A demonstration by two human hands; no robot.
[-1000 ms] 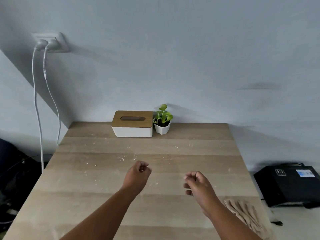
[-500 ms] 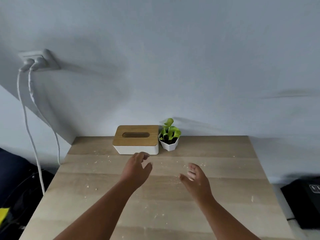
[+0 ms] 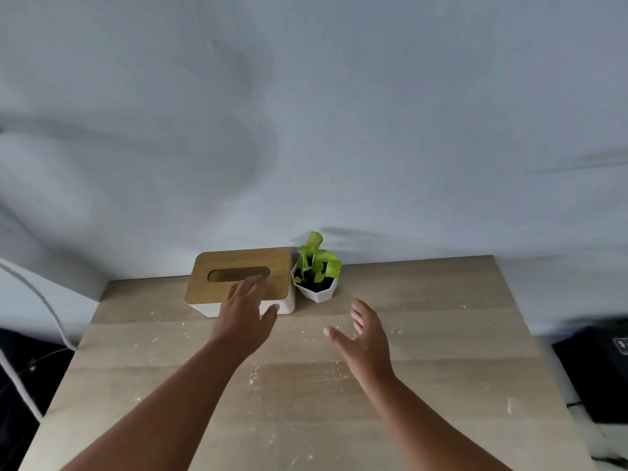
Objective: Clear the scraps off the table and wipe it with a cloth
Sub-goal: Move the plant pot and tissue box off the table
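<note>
wooden table (image 3: pixel 441 334) set against a pale wall (image 3: pixel 339 113); surface carries pale scraps (image 3: pixel 253 377) scattered across most of it, denser around the middle and thinner toward the left and right edges; no cloth in view; at the back edge stands a white tissue box (image 3: pixel 285 305) with a wooden lid (image 3: pixel 238 266), slot facing up; just beside it on the right, a small green plant (image 3: pixel 317 263) in a white faceted pot (image 3: pixel 317 292), upright; left hand (image 3: pixel 243 319) reaches forward, fingers extended and relaxed, holding nothing, fingertips overlapping the near edge of the lid, contact with the lid cannot be confirmed; right hand (image 3: pixel 365 338) is released, fingers spread and thumb out, palm turned inward, holding nothing, above the table in front of the pot and apart from it; white cable (image 3: pixel 44 300) hangs at the left of the table; dark object (image 3: pixel 598 375) on the floor at right, partly cut off
</note>
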